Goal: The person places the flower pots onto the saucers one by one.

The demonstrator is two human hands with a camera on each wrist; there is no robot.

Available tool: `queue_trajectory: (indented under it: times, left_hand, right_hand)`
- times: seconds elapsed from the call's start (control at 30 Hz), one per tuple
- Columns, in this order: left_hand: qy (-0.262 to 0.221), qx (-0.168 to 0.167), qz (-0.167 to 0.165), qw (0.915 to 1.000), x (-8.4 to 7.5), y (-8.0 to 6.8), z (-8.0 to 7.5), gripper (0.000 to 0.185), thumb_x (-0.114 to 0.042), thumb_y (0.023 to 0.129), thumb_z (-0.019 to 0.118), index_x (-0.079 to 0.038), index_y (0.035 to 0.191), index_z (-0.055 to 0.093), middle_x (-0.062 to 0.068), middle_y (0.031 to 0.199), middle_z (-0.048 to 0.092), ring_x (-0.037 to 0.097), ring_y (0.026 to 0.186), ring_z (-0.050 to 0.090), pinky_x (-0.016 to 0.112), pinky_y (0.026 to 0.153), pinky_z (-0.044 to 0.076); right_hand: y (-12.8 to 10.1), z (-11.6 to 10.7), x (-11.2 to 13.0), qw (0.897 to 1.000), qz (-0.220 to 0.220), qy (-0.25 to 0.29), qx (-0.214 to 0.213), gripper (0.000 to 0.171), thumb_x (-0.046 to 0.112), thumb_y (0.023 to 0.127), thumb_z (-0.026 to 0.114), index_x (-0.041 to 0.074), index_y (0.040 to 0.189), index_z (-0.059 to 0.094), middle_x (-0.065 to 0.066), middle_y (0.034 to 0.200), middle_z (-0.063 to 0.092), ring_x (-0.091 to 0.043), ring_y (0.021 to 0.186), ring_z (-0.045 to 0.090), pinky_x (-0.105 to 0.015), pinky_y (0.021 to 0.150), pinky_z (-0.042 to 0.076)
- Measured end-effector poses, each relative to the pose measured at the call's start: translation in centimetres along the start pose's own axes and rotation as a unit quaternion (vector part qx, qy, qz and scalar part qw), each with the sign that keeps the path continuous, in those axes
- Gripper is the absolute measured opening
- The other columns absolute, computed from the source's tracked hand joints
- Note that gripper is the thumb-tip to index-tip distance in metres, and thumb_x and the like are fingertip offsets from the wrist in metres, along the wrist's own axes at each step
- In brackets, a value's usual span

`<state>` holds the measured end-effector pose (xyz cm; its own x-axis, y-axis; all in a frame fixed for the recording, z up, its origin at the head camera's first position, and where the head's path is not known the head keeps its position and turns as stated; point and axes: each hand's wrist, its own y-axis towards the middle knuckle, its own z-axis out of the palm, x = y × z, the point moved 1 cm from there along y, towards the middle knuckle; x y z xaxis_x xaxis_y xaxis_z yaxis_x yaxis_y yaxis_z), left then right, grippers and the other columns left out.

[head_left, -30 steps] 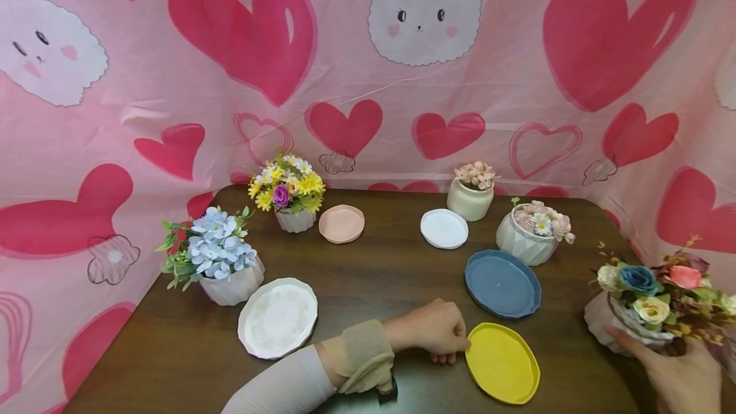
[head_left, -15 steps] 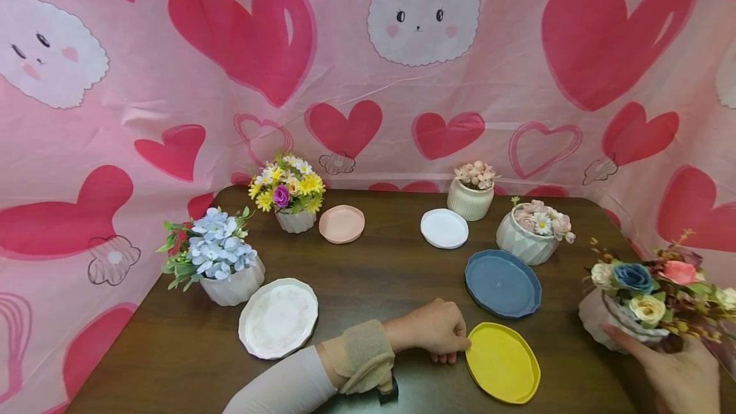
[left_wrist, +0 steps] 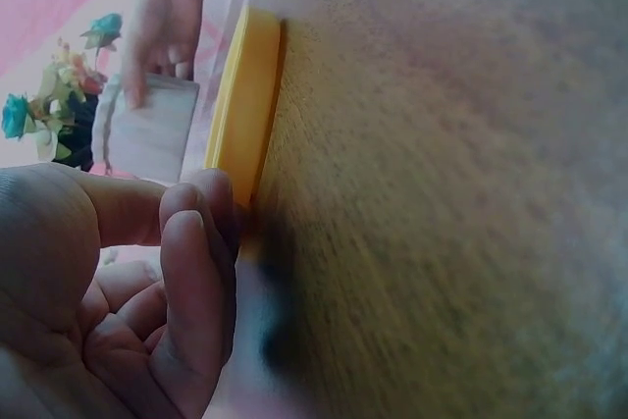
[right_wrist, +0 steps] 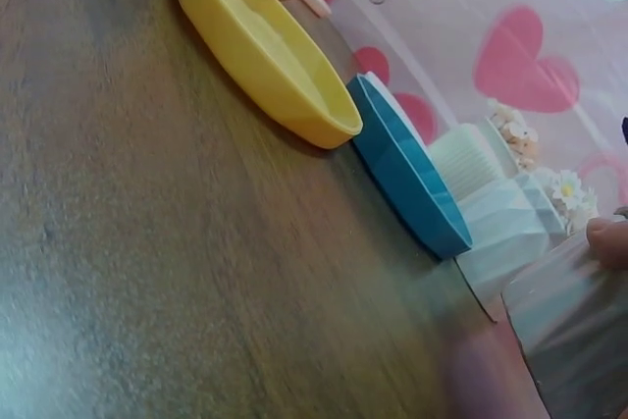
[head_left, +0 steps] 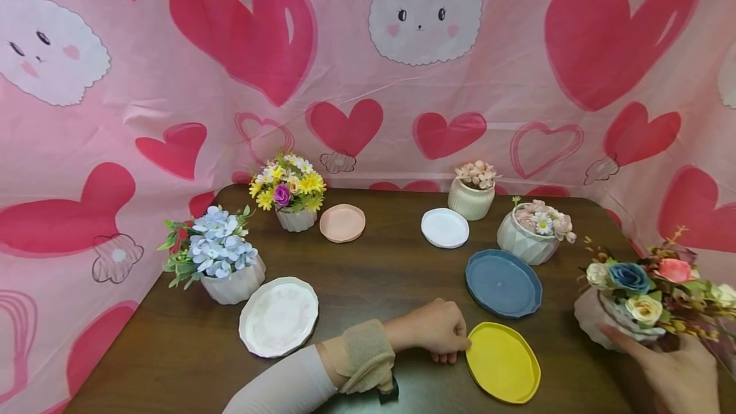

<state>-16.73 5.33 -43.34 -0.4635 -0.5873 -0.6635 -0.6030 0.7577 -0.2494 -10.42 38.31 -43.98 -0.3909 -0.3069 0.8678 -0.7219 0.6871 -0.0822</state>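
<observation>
My left hand (head_left: 438, 329) pinches the left rim of a yellow plant saucer (head_left: 503, 363) lying on the brown table. In the left wrist view, the thumb and fingertips meet at the edge of this saucer (left_wrist: 243, 105). At the right side, my right hand (head_left: 681, 366) grips a white flower pot (head_left: 595, 317), its thumb along the near wall. Blue, pink and cream artificial roses (head_left: 644, 308) fill the pot and hide part of its rim. The right wrist view catches just a thumb and the wall of that pot (right_wrist: 574, 326), off the table's edge.
A blue saucer (head_left: 503, 283) lies behind the yellow one, near a white faceted pot (head_left: 520, 241). Farther back are a small white saucer (head_left: 444, 228) and a ribbed cream pot (head_left: 470, 202). Leftward stand a pink saucer (head_left: 342, 223), a marbled saucer (head_left: 278, 317) and two potted flower arrangements.
My right hand has shifted the rose pot slightly to the left and up in the head view. The left hand and the yellow saucer have stayed where they were.
</observation>
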Motion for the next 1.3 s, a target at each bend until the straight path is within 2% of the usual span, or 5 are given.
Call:
queue_trajectory:
  times: [0.13, 0.43, 0.77, 0.97, 1.3]
  left_hand:
    - [-0.003, 0.0, -0.001, 1.0, 0.1, 0.0, 0.0, 0.037, -0.02, 0.097, 0.062, -0.016, 0.061, 0.07, -0.01, 0.048, 0.061, 0.003, 0.038, 0.057, 0.017, 0.042, 0.05]
    - [-0.007, 0.001, 0.003, 1.0, 0.2, 0.1, 0.1, 0.037, -0.02, 0.098, 0.061, -0.016, 0.062, 0.07, -0.01, 0.049, 0.061, 0.003, 0.039, 0.057, 0.017, 0.043, 0.05]
    - [-0.01, 0.0, 0.002, 1.0, 0.3, 0.2, 0.1, 0.036, -0.019, 0.097, 0.062, -0.016, 0.062, 0.07, -0.01, 0.049, 0.061, 0.003, 0.039, 0.057, 0.017, 0.043, 0.05]
    - [-0.003, 0.001, 0.005, 1.0, 0.2, 0.2, 0.1, 0.036, -0.019, 0.097, 0.062, -0.016, 0.063, 0.07, -0.01, 0.049, 0.061, 0.002, 0.039, 0.057, 0.017, 0.043, 0.05]
    - [-0.005, 0.004, 0.011, 0.9999, 0.3, 0.2, 0.0, 0.036, -0.02, 0.098, 0.061, -0.016, 0.063, 0.071, -0.01, 0.049, 0.061, 0.003, 0.039, 0.057, 0.017, 0.043, 0.05]
  right_hand:
    - [-0.4, -0.1, 0.3, 1.0, -0.006, -0.014, 0.004, 0.105, 0.034, 0.081, 0.081, 0.05, 0.152, 0.006, 0.016, 0.165, 0.012, -0.005, 0.151, 0.013, -0.044, 0.126, 0.019]
    - [-1.3, -0.1, 1.1, 0.998, 0.017, -0.053, 0.022, 0.107, 0.043, 0.08, 0.08, 0.047, 0.153, 0.002, 0.004, 0.168, 0.009, -0.022, 0.154, 0.014, -0.049, 0.123, 0.023]
    - [-1.9, 0.1, 2.0, 0.996, 0.044, -0.073, 0.036, 0.112, 0.046, 0.08, 0.079, 0.032, 0.158, 0.0, -0.006, 0.167, 0.011, -0.033, 0.152, 0.018, -0.056, 0.12, 0.025]
    - [-2.4, 0.0, 2.3, 0.993, 0.031, -0.108, 0.044, 0.112, 0.047, 0.08, 0.079, 0.021, 0.16, 0.006, -0.013, 0.164, 0.02, -0.036, 0.149, 0.025, -0.057, 0.118, 0.028]
    - [-2.5, -0.2, 2.2, 0.989, 0.003, -0.14, 0.054, 0.114, 0.05, 0.079, 0.079, 0.015, 0.16, 0.006, -0.022, 0.163, 0.019, -0.044, 0.147, 0.025, -0.062, 0.115, 0.028]
